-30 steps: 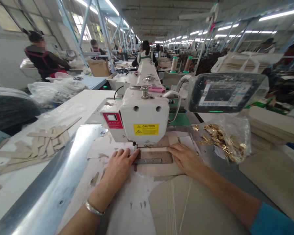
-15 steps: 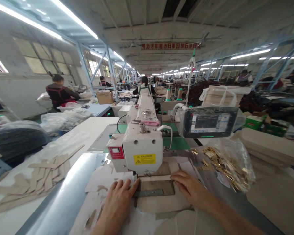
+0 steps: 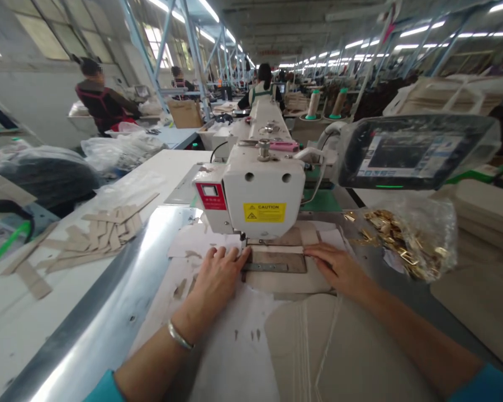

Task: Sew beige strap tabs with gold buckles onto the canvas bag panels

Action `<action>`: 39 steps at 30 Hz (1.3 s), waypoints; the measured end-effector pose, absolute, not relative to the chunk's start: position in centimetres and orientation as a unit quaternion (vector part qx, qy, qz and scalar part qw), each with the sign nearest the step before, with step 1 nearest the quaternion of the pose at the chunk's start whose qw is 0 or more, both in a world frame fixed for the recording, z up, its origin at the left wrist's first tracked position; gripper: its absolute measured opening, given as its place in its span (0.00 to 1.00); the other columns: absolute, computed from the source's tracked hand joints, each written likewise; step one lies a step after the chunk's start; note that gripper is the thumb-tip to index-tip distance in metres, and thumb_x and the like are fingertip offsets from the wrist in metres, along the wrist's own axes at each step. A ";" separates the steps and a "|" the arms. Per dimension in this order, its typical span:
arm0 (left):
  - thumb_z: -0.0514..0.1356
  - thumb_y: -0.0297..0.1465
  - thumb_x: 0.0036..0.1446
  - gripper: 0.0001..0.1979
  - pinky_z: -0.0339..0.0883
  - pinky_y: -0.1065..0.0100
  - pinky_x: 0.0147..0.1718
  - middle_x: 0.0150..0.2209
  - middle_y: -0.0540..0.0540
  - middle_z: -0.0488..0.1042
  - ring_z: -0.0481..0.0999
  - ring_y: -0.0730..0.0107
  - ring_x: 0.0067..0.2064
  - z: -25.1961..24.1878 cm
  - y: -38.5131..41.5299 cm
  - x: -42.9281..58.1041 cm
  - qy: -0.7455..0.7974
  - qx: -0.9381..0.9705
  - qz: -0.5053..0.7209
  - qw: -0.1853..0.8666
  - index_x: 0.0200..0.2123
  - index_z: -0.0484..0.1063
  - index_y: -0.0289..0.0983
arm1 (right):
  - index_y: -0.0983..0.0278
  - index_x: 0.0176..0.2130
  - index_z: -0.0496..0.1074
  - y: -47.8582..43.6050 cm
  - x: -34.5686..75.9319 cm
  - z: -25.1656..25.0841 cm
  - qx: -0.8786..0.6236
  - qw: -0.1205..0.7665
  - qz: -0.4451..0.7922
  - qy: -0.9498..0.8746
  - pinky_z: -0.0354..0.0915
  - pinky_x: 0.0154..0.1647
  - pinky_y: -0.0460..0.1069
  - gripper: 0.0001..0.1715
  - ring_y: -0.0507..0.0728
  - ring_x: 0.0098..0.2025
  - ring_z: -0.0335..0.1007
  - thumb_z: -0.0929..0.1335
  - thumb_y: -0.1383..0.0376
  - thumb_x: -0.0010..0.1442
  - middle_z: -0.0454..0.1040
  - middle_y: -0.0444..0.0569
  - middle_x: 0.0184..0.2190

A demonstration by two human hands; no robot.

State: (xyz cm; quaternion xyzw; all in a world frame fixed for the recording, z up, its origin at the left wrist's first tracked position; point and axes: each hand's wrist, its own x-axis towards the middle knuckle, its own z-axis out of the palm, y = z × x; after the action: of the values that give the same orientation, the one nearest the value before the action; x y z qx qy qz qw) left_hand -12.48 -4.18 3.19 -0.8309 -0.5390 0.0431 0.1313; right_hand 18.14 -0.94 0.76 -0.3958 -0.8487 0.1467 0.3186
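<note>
A narrow beige strip [image 3: 276, 249] lies across a beige fabric piece [image 3: 293, 285] under the white sewing machine head [image 3: 264, 190]. My left hand [image 3: 220, 276] rests flat with fingers spread, its index fingertip at the strip's left end beside the needle area. My right hand [image 3: 339, 269] has its fingers drawn together on the strip's right end; the thumb is partly hidden. Between my hands sits a dark rectangular opening with a grey metal bar [image 3: 266, 267] in it. White paper [image 3: 230, 329] spreads under my left hand.
Loose beige strips [image 3: 109, 226] lie on the white table to the left. A clear bag of gold metal buckles [image 3: 406, 240] sits at right, below a control screen [image 3: 411, 153]. Stacked beige pieces [image 3: 482, 223] stand far right. Other people [image 3: 103, 95] work farther off.
The camera has tilted down and closer, so the machine and hands appear higher in view. Both hands stay at the strip's ends, with little visible movement on it.
</note>
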 end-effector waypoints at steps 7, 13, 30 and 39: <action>0.51 0.23 0.62 0.28 0.58 0.54 0.45 0.42 0.41 0.70 0.68 0.55 0.43 3.0 -4.1 -12.8 -0.528 -0.839 0.043 0.123 0.65 0.56 0.39 | 0.62 0.48 0.76 -0.7 18.0 1.2 -0.370 0.303 0.127 -0.869 0.70 0.53 0.58 0.25 0.58 0.51 0.74 0.61 0.76 0.57 0.78 0.53 0.48; 0.51 0.23 0.63 0.27 0.58 0.55 0.46 0.42 0.41 0.71 0.69 0.55 0.43 3.3 -4.0 -13.4 -0.536 -0.833 0.059 0.121 0.64 0.58 0.38 | 0.63 0.49 0.76 -0.5 17.0 1.4 -0.358 0.290 0.127 -0.879 0.69 0.54 0.60 0.27 0.59 0.51 0.74 0.60 0.78 0.56 0.78 0.54 0.47; 0.49 0.24 0.64 0.26 0.58 0.59 0.44 0.43 0.42 0.71 0.68 0.57 0.44 3.3 -3.9 -19.5 -0.572 -0.810 0.064 0.114 0.65 0.56 0.41 | 0.68 0.51 0.74 0.9 11.0 0.4 -0.332 0.276 0.129 -0.893 0.66 0.58 0.60 0.29 0.60 0.55 0.70 0.59 0.79 0.54 0.75 0.57 0.51; 0.48 0.25 0.65 0.26 0.57 0.59 0.46 0.45 0.43 0.70 0.66 0.59 0.43 2.7 -2.9 -17.6 -0.532 -0.837 0.037 0.122 0.66 0.54 0.40 | 0.63 0.50 0.74 1.7 13.9 0.8 -0.366 0.253 0.105 -0.889 0.70 0.50 0.57 0.28 0.58 0.47 0.73 0.60 0.79 0.55 0.78 0.53 0.44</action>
State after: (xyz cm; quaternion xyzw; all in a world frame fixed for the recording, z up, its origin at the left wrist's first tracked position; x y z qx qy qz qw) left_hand -17.60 -2.93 2.73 -0.8369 -0.5324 0.0366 0.1220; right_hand 13.92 1.66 0.84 -0.3661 -0.8894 0.1052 0.2528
